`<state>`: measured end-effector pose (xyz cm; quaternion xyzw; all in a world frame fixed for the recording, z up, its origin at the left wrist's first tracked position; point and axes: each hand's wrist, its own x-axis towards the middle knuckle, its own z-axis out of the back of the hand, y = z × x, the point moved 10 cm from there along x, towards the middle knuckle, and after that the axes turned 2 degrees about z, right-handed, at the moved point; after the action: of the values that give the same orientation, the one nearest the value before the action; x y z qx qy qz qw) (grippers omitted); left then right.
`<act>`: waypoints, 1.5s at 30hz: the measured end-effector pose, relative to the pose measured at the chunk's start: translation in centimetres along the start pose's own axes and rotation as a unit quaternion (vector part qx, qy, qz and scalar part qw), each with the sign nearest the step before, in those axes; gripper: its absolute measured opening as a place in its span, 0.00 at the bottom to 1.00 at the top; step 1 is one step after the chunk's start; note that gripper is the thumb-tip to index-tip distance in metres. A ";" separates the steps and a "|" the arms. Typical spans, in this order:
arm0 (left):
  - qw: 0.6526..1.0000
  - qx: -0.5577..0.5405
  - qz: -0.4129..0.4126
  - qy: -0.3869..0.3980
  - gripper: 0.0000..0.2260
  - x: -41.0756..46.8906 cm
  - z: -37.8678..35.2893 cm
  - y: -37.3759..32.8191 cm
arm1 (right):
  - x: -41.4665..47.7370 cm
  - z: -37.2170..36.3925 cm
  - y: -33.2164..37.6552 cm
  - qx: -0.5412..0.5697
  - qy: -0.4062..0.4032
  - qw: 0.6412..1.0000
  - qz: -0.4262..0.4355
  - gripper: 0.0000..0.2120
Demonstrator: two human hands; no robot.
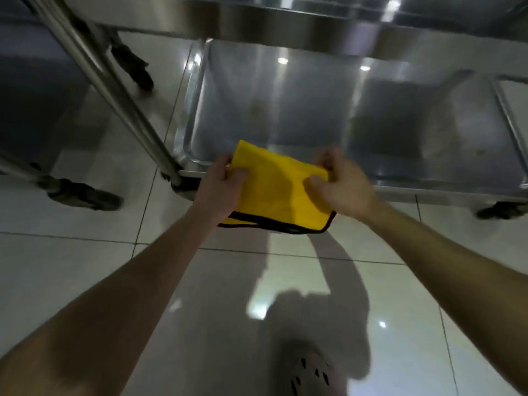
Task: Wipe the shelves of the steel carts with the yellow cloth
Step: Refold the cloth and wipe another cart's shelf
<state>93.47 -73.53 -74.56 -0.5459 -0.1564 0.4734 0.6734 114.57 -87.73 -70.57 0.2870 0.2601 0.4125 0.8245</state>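
Observation:
A folded yellow cloth with black edging hangs between my two hands, just in front of the near rim of a steel cart's bottom shelf. My left hand pinches the cloth's left edge. The right edge is pinched by my right hand. The cart's upper shelf runs across the top of the view and hides the back of the lower one.
A second steel cart stands at the left with a slanted post and black casters. Another caster sits at the right. Glossy floor tiles spread below, and my shoe shows at the bottom.

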 end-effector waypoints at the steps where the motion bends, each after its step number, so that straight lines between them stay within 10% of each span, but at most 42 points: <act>1: 0.999 0.003 -0.025 -0.022 0.13 1.9 -0.1 -0.9 | 2.1 1.3 0.4 -0.006 -0.043 0.999 0.023 0.16; 7: 0.987 0.117 -0.104 -0.045 0.27 7.3 -0.9 -2.4 | 9.6 -2.2 -0.3 -0.277 -0.034 0.955 0.104 0.33; 12: 0.972 0.175 -0.111 -0.112 0.09 2.7 3.8 1.4 | 8.3 -10.5 -0.2 -0.320 0.002 0.935 0.154 0.28; 18: 0.962 -0.079 0.138 -0.223 0.30 1.5 11.9 9.6 | 9.4 -11.7 0.6 -0.336 0.008 0.932 0.134 0.39; 21: 0.953 -0.117 0.099 -0.260 0.49 2.3 14.7 7.8 | 9.8 -12.2 0.7 -0.358 -0.002 0.924 0.136 0.38; 29: 0.938 -0.208 -0.055 -0.273 0.12 5.5 15.9 1.4 | 11.4 -11.3 -0.6 -0.327 0.036 0.936 0.125 0.41; 45: 0.908 -0.220 -0.143 -0.327 0.16 5.8 15.8 1.9 | 31.2 -12.0 5.3 -0.340 0.001 0.937 0.074 0.42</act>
<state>84.00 -59.63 -72.42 -0.4666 -0.5448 0.4772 0.5077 120.14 -56.15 -81.29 0.0072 0.0830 0.5369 0.8395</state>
